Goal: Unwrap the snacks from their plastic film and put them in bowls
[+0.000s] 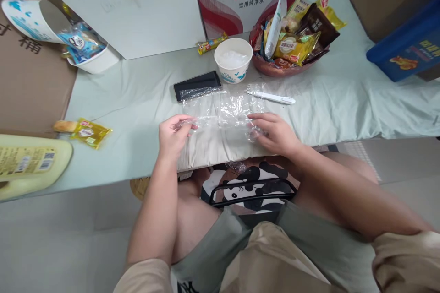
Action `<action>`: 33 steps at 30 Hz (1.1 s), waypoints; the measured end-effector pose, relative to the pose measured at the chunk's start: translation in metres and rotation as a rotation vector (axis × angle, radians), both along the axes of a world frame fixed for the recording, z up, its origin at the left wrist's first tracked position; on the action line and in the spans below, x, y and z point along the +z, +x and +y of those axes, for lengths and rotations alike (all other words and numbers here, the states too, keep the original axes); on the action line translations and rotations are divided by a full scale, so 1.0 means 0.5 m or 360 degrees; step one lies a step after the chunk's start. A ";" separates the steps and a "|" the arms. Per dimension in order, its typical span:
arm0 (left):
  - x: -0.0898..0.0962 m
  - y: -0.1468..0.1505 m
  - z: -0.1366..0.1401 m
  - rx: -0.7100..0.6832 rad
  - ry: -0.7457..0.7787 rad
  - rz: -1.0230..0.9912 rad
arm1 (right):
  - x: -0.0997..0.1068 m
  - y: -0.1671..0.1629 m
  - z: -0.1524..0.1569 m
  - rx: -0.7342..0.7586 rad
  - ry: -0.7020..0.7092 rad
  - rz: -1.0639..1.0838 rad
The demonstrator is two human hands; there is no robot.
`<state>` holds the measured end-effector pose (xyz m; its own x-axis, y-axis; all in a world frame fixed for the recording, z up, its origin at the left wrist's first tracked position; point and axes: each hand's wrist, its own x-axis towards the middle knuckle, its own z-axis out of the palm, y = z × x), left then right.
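Observation:
A sheet of clear plastic film (237, 105) lies crinkled over the cloth near the front edge. At its left side my left hand (176, 132) pinches the film between thumb and fingers. The right side is gripped by my right hand (271, 130), with film bunched under the fingertips. Beyond the film stands a paper cup (234, 66) with something whitish and translucent inside. A black phone (195, 86) rests left of the cup, its near edge partly under the film. To the right, a white utility knife (275, 97) lies by the film's far corner.
A red basket (271, 67) of wrapped snacks stands at the back right, before a white-and-red carton (220, 4). At left are a snack packet (91, 132), a pale yellow bottle (30, 165) and paper tubs (99, 60). A blue container (407, 41) stands far right.

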<state>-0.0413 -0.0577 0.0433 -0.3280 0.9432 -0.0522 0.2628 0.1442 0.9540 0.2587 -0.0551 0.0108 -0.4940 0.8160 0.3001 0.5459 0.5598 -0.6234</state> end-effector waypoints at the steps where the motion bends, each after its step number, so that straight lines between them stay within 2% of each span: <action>1: 0.001 -0.004 -0.001 -0.0008 -0.0008 -0.0007 | 0.005 0.002 0.003 -0.0055 -0.0033 0.0123; 8: -0.005 -0.036 -0.005 -0.0230 -0.0022 -0.0222 | 0.031 0.014 0.018 -0.0481 -0.0509 0.0806; 11: -0.009 -0.039 0.000 -0.0258 0.0027 -0.0331 | 0.026 0.008 0.020 -0.0496 -0.0711 0.1088; 14: -0.006 -0.034 0.003 -0.0275 -0.0055 -0.0398 | 0.019 0.004 0.017 -0.0460 -0.0718 0.1317; 18: -0.001 -0.029 0.005 -0.0220 -0.0268 -0.0396 | 0.016 0.001 0.016 -0.0616 -0.0576 0.1280; 20: 0.001 -0.028 0.006 -0.0204 -0.0318 -0.0410 | 0.015 -0.003 0.020 -0.0760 -0.0725 0.1258; 23: 0.005 -0.025 0.005 -0.0295 -0.0342 -0.0512 | 0.018 -0.011 0.029 -0.0895 -0.1002 0.1310; 26: 0.008 -0.018 0.006 -0.0343 -0.0279 -0.0593 | 0.025 -0.015 0.032 -0.0916 -0.1083 0.1300; 29: 0.002 -0.010 0.011 -0.0213 -0.0228 -0.0569 | 0.035 -0.014 0.030 -0.0889 -0.1142 0.1249; 31: -0.003 -0.007 0.015 -0.0107 -0.0267 -0.0551 | 0.037 -0.013 0.028 -0.0865 -0.1113 0.1202; 33: -0.007 -0.007 0.017 -0.0038 -0.0305 -0.0565 | 0.035 -0.012 0.026 -0.0863 -0.0991 0.1090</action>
